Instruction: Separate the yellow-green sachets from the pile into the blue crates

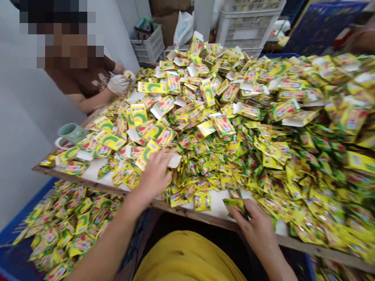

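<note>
My left hand (156, 171) is closed over a small yellow carton (150, 151) near the table's front edge. Its fingers are slightly blurred and partly hide what lies beneath, and a white open flap (175, 160) sticks out to their right. Between the thumb and fingers of my right hand (258, 222) is a green and yellow sachet (235, 205), just above the table edge. A single sachet (202, 200) lies flat between my hands. Behind them spreads a heap of shiny sachets (216, 156), with printed cartons (222, 124), several with open ends, piled farther back.
A wooden rim (202, 216) edges the table. A green mug (70, 132) stands at its left corner. Below left, a blue crate (17, 249) holds filled-looking packs. Across the table sits a person with white-gloved hands (118, 84). White crates (249, 27) stand behind.
</note>
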Available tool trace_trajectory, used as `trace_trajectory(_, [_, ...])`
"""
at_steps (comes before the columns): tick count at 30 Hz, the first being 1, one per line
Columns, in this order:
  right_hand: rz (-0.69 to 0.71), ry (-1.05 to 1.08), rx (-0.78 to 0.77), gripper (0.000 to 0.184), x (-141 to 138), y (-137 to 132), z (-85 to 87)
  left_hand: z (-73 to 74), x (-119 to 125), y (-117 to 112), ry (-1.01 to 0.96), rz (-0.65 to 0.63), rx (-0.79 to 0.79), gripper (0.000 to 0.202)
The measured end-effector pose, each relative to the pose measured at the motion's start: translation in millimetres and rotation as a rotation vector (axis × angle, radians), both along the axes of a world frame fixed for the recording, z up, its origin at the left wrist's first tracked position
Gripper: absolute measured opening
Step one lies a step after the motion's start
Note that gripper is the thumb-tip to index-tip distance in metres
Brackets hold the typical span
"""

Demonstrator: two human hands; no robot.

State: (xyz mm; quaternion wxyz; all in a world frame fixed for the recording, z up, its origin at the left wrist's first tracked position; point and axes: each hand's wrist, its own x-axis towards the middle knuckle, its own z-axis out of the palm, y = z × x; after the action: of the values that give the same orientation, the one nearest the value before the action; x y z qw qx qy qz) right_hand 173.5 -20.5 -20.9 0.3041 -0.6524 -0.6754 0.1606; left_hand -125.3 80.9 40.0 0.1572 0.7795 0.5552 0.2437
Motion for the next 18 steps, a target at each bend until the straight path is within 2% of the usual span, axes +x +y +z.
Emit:
trace_trajectory(2, [0.038,-0.027,-0.021,0.026,1,-5,-7.8,-3.9,-28,27,0.275,-0.041,-0.040,0.065])
trace_trajectory(4, [0.087,-0.026,-0.061,0.026,2,-8,-14.1,-8.6,-40,48,0.425,-0.081,-0.079,0.062])
trace_trajectory(6, [0.130,-0.002,-0.104,0.023,4,-10,-16.7,-6.9,-40,59,0.462,-0.093,-0.083,0.053])
trace_trajectory(8, [0.110,0.049,-0.117,0.018,7,-10,-14.0,3.1,-30,61,0.388,-0.059,-0.057,0.046])
trace_trajectory(11, [-0.134,0.248,-0.089,0.024,10,-5,3.2,22.3,2,46,0.071,0.010,-0.012,0.050])
trace_trajectory(13, [-0.358,0.475,-0.020,0.024,7,0,23.6,26.1,36,26,-0.169,-0.049,-0.080,0.050])
trace_trajectory(15, [-0.494,0.666,0.102,0.023,1,7,46.3,17.0,77,2,-0.314,-0.216,-0.202,0.048])
trace_trajectory(16, [-0.500,0.710,0.158,0.025,-2,10,55.9,8.2,98,-9,-0.347,-0.290,-0.243,0.046])
trace_trajectory(18, [-0.405,0.657,0.223,0.024,-8,16,67.3,-13.1,134,-27,-0.369,-0.345,-0.285,0.043])
